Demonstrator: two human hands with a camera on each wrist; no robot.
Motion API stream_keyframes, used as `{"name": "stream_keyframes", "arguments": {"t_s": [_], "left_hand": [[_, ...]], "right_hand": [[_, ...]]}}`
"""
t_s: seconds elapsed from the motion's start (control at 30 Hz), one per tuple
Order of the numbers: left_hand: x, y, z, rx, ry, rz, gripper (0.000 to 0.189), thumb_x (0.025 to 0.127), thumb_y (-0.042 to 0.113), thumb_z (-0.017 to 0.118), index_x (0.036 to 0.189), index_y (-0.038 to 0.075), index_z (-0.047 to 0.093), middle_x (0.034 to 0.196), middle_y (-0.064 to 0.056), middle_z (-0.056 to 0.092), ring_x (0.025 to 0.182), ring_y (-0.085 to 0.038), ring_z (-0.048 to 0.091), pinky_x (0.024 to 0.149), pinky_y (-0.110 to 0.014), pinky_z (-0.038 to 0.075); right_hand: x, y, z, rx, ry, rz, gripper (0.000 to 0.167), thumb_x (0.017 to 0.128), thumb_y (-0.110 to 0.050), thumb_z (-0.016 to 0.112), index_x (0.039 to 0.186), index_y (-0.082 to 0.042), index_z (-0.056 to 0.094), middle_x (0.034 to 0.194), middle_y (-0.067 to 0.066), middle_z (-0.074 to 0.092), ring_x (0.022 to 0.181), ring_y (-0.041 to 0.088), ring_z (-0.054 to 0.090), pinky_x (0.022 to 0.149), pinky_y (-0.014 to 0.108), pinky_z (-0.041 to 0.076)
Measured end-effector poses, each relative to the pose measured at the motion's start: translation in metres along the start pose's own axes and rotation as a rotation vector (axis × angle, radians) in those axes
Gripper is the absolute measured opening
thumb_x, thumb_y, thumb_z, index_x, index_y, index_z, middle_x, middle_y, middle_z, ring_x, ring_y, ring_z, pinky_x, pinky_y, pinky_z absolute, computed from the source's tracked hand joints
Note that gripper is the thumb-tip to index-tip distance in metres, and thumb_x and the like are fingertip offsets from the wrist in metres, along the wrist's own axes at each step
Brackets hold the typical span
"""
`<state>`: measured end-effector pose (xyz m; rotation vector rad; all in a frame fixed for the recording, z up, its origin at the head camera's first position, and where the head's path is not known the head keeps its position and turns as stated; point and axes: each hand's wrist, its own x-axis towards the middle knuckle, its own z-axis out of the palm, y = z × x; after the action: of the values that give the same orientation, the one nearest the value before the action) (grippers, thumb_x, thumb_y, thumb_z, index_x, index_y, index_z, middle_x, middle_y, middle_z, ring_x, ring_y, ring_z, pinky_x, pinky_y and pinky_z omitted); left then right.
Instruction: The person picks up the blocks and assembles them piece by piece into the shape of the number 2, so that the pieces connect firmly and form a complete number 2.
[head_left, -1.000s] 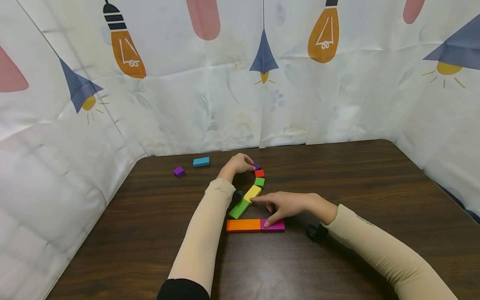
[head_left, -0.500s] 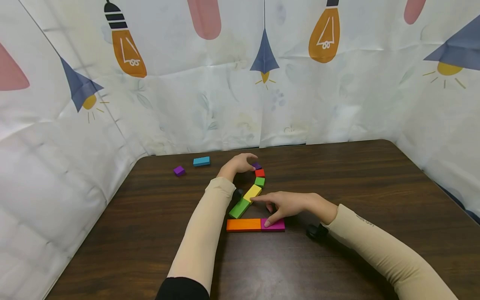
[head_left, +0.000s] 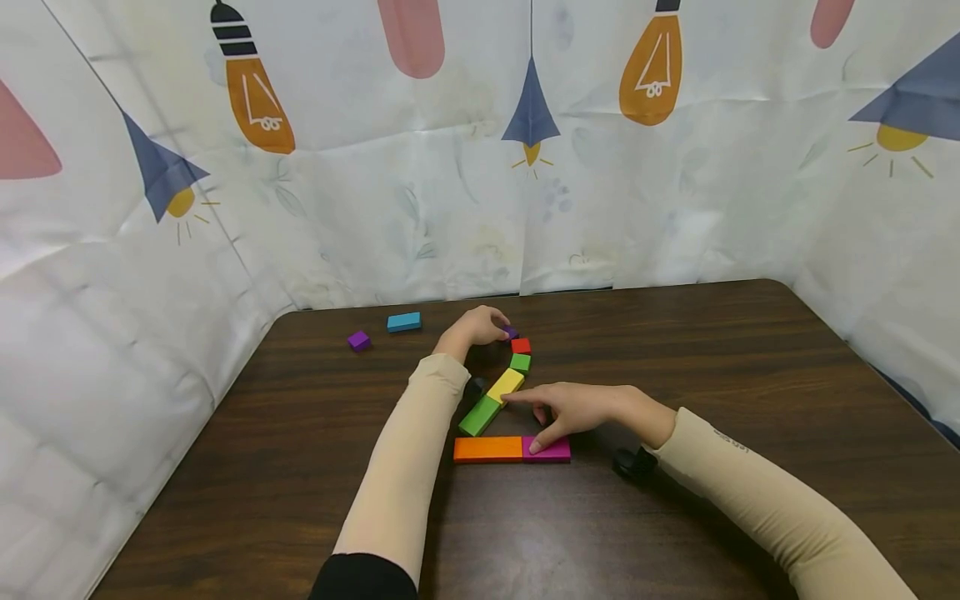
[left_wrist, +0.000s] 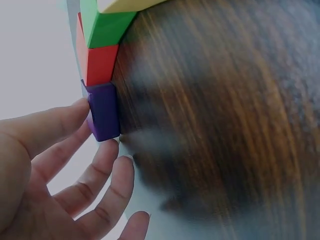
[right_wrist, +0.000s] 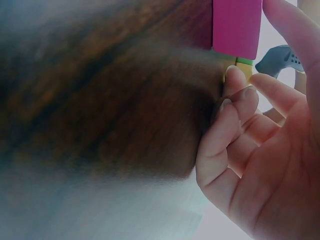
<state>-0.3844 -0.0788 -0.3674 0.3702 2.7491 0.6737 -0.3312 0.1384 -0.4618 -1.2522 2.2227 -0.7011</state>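
Note:
At the far end of a curved row of blocks, my left hand (head_left: 477, 327) pinches a dark purple block (left_wrist: 104, 111) between thumb and fingers. This block touches the red block (head_left: 521, 346). From there the row runs through a small green block (head_left: 521, 362) and a yellow block (head_left: 507, 382) to a longer green block (head_left: 480, 415). My right hand (head_left: 577, 408) rests its index fingertip on the yellow block and its thumb on a magenta block (head_left: 555, 452). The magenta block lies end to end with an orange block (head_left: 487, 450).
A blue block (head_left: 403, 322) and a loose purple block (head_left: 359, 341) lie at the back left of the dark wooden table (head_left: 675, 358). Behind the table hangs a printed white curtain (head_left: 450, 217).
My left index finger lifted off the dark purple block and came back down on it; that block sits very slightly further left. My right hand has kept its place.

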Motion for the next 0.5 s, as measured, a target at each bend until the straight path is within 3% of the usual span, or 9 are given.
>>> {"name": "stream_keyframes", "arguments": {"t_s": [0.13,0.33,0.4,0.5], "left_hand": [[0.0,-0.001,0.0,-0.009,0.007,-0.012,0.035,0.102,0.018,0.063,0.135,0.006,0.066,0.142,-0.015,0.058,0.131,-0.032,0.053,0.109,-0.045,0.042],[0.001,-0.002,0.001,-0.021,0.025,-0.038,0.034,0.102,0.02,0.065,0.132,0.005,0.066,0.138,-0.015,0.059,0.127,-0.032,0.054,0.108,-0.046,0.043],[0.001,-0.002,0.002,-0.021,0.03,-0.04,0.034,0.102,0.021,0.065,0.132,0.005,0.066,0.138,-0.015,0.06,0.127,-0.032,0.055,0.108,-0.046,0.043],[0.002,-0.002,0.003,-0.023,0.034,-0.046,0.035,0.102,0.022,0.066,0.132,0.005,0.066,0.138,-0.015,0.06,0.128,-0.031,0.055,0.108,-0.045,0.043]], "right_hand": [[-0.002,-0.006,-0.001,0.018,0.003,0.007,0.088,0.085,-0.063,0.074,0.16,-0.037,0.035,0.091,-0.007,0.055,0.083,0.01,0.053,0.071,0.029,0.044],[-0.011,-0.033,-0.005,-0.02,0.012,-0.026,0.084,0.092,-0.046,0.076,0.161,-0.021,0.035,0.091,-0.002,0.052,0.082,0.012,0.05,0.07,0.029,0.042],[-0.011,-0.032,-0.005,-0.02,0.012,-0.026,0.084,0.093,-0.045,0.076,0.161,-0.021,0.035,0.091,-0.003,0.052,0.082,0.012,0.05,0.07,0.029,0.042],[-0.006,-0.015,-0.002,0.017,0.006,-0.013,0.086,0.089,-0.056,0.075,0.161,-0.031,0.035,0.09,-0.006,0.053,0.081,0.009,0.051,0.069,0.028,0.043]]}}
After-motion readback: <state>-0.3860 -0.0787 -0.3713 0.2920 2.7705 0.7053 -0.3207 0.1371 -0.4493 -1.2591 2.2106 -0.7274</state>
